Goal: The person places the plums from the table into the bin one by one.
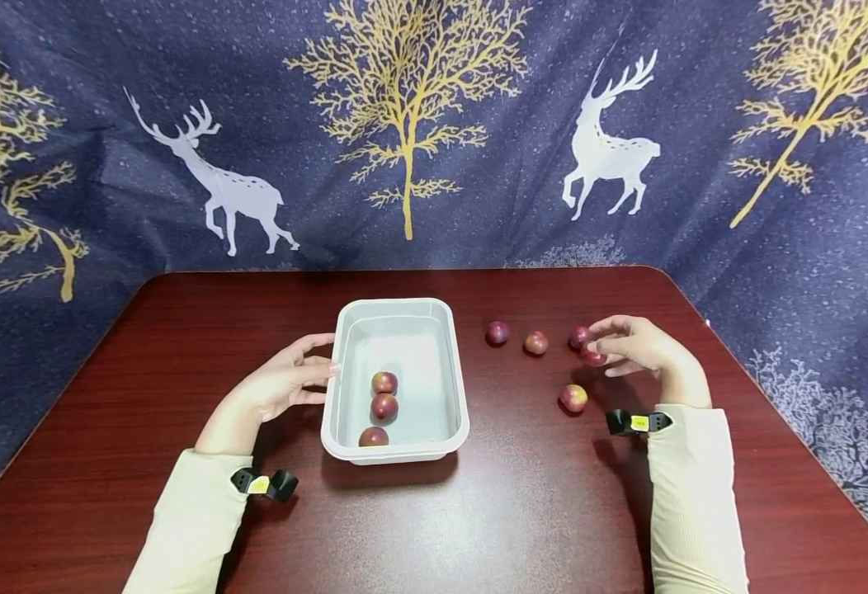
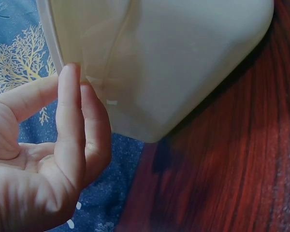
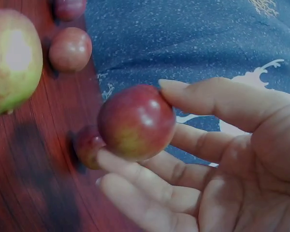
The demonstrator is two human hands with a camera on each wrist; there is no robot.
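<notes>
A white plastic container (image 1: 461,396) stands on the table with three reddish plums inside, among them a front plum (image 1: 373,436). At its left side, my left hand (image 1: 291,378) holds the rim with the fingertips; the fingers lie along the outer wall (image 2: 183,63) in the left wrist view. My right hand (image 1: 638,346) pinches a red plum (image 3: 137,122) between thumb and fingers, at the right part of the table. Just beyond the fingers sits another plum (image 1: 578,337), partly hidden behind the held one in the right wrist view.
To the right of the container lie a dark plum (image 1: 497,333), a redder plum (image 1: 535,343) and a yellow-red plum (image 1: 573,398). The dark red wooden table (image 1: 523,511) ends at a blue cloth (image 1: 478,239) printed with deer and trees.
</notes>
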